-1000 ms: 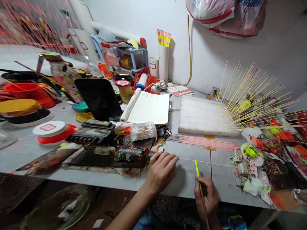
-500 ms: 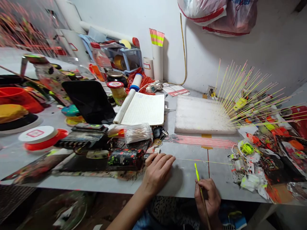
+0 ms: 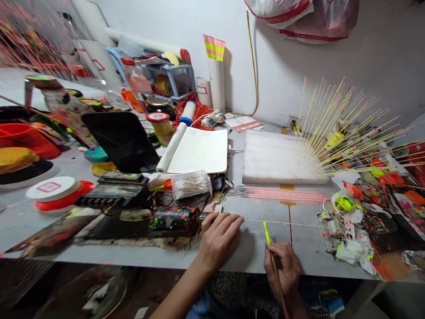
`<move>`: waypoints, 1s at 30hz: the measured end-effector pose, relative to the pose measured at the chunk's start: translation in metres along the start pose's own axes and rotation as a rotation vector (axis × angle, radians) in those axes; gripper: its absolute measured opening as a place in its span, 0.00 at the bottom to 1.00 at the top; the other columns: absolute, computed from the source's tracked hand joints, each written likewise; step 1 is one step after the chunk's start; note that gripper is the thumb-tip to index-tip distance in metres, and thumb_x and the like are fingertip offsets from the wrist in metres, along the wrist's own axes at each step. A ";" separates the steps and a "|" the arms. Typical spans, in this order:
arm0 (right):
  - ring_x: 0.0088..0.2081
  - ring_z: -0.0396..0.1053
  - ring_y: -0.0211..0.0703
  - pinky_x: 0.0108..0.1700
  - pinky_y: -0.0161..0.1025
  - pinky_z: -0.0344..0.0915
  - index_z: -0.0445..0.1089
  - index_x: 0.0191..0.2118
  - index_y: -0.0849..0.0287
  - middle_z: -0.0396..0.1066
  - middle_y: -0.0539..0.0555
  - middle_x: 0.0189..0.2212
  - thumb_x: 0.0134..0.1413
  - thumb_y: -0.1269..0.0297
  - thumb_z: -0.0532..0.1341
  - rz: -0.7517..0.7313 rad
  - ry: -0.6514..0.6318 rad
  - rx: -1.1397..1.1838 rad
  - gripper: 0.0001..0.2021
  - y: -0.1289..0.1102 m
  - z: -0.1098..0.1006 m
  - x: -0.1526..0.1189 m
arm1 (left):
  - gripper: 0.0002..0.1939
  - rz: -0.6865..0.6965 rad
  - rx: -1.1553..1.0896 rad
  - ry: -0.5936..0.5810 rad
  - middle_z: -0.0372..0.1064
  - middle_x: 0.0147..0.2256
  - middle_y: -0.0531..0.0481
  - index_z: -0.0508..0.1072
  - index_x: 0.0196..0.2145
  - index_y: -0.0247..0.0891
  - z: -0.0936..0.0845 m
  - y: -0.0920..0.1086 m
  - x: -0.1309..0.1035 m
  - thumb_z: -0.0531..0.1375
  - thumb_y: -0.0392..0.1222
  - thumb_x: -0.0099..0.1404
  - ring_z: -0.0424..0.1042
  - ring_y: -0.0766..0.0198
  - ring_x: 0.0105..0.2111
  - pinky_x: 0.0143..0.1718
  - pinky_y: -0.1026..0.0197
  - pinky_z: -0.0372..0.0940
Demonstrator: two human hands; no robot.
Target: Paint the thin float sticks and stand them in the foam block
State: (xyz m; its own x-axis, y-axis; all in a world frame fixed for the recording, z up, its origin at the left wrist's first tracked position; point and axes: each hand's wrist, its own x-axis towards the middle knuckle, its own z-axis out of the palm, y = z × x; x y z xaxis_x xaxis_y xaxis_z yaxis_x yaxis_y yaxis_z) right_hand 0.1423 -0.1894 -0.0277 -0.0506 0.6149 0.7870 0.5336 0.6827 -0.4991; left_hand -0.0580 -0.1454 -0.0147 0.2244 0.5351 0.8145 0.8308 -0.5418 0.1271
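Note:
My right hand (image 3: 282,266) is closed round a paintbrush (image 3: 274,266) whose bristles are loaded with bright yellow paint. The brush tip is at a thin stick (image 3: 285,223), which lies sideways just above the table; whether they touch is hard to tell. At the stick's left end, my left hand (image 3: 221,241) has its fingers bent down over it, fingertips partly hidden. Beside that hand lies a paint-spattered black cylinder (image 3: 175,220), like a small motor. Behind the stick, a row of thin pink-and-dark sticks (image 3: 282,195) lies on the table.
A white foam block (image 3: 275,159) bears many yellow-and-pink sticks (image 3: 327,124) fanning out from its right end. An open notebook (image 3: 202,150), a dark tablet (image 3: 121,141) and a bag of cotton swabs (image 3: 191,185) stand left. Paint-smeared scraps (image 3: 355,252) crowd the right side.
My right hand has moved slightly left and up, bringing the yellow brush tip up to the thin stick. My left hand stays in place. The view has shifted a little.

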 end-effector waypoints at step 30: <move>0.34 0.73 0.40 0.35 0.37 0.71 0.71 0.45 0.55 0.76 0.52 0.33 0.62 0.77 0.61 0.099 0.068 -0.011 0.10 0.014 -0.012 -0.021 | 0.10 0.039 0.023 0.010 0.79 0.34 0.51 0.72 0.42 0.40 -0.002 -0.002 0.004 0.54 0.29 0.70 0.75 0.62 0.35 0.47 0.53 0.58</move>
State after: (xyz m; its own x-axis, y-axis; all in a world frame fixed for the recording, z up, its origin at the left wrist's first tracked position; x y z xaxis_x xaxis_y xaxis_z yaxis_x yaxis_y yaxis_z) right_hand 0.1608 -0.1970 -0.0469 0.0599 0.6504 0.7572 0.5422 0.6157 -0.5717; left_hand -0.0595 -0.1435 -0.0103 0.2513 0.5073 0.8244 0.8329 -0.5471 0.0828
